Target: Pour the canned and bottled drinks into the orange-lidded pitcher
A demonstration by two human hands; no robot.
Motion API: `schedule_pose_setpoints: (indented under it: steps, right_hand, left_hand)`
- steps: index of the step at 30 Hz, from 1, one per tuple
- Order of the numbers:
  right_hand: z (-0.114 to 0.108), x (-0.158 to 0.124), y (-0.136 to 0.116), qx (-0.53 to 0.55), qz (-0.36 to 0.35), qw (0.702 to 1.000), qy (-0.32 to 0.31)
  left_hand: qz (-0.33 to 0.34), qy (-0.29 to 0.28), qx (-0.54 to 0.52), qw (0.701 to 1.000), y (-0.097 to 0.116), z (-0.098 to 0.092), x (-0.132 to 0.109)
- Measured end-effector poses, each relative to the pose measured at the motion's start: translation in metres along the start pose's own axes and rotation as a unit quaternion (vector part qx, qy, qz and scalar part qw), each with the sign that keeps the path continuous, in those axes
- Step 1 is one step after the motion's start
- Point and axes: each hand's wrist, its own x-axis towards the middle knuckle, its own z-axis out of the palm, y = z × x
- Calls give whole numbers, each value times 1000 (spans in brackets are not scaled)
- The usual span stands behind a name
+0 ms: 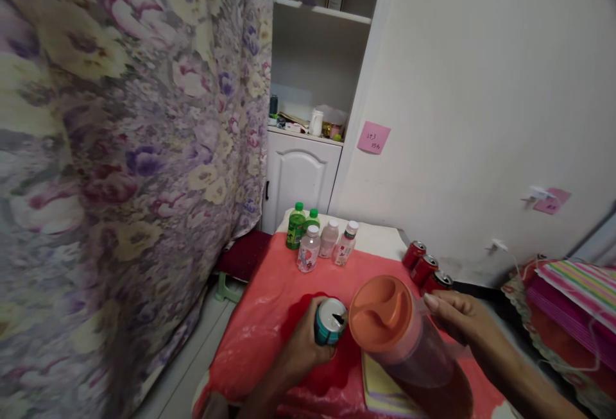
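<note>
My left hand (305, 342) is wrapped round a teal drink can (329, 330), whose silver top has a dark opening. Close by on its right, a clear plastic pitcher (421, 358) with an orange lid (380, 316) holds dark liquid low down. My right hand (452, 316) grips the pitcher's handle, its thumb on top. The lid's edge is near the can; I cannot tell whether they touch. Beneath the can lies a darker red patch with a wavy edge (332, 377), either a mat or a dish. Yellow pads or cloths (378, 384) lie partly hidden behind the pitcher.
On the red-covered table (255, 335), green-capped bottles (295, 230) and white-capped bottles (308, 252) stand at the back. Several red cans (423, 271) line the right edge. A floral curtain (144, 149) hangs left, beside a dark red stool (245, 255). A white wall (457, 117) rises behind.
</note>
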Motion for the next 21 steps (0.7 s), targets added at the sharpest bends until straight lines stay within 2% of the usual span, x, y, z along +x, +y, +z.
schedule_pose_setpoints:
  steps: [11, 21]
  right_hand:
    - [4, -2, 0, -12, 2, 1000, 4]
    - [10, -3, 41, 72, 9, 996, 52]
  left_hand:
    - [7, -15, -2, 1000, 4, 0, -1]
    - [-8, -26, -27, 999, 14, -4, -2]
